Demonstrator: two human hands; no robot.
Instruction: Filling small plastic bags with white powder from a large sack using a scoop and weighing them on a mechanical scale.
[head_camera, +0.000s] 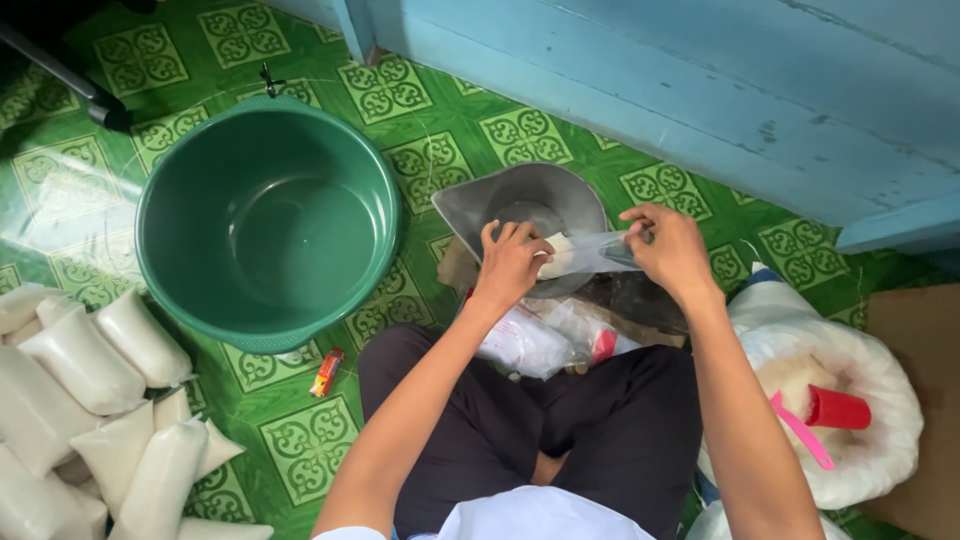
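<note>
I have the clear plastic bag (585, 252) pinched at both ends over the metal scale pan (525, 205), probably to open its mouth there. Left hand (510, 262) curled shut on one end, right hand (670, 250) closed on the other. Empty green basin (268, 222) just left; filled white bags (110, 410) beyond it. Green patterned floor (420, 130), blue wall (700, 80).
</note>
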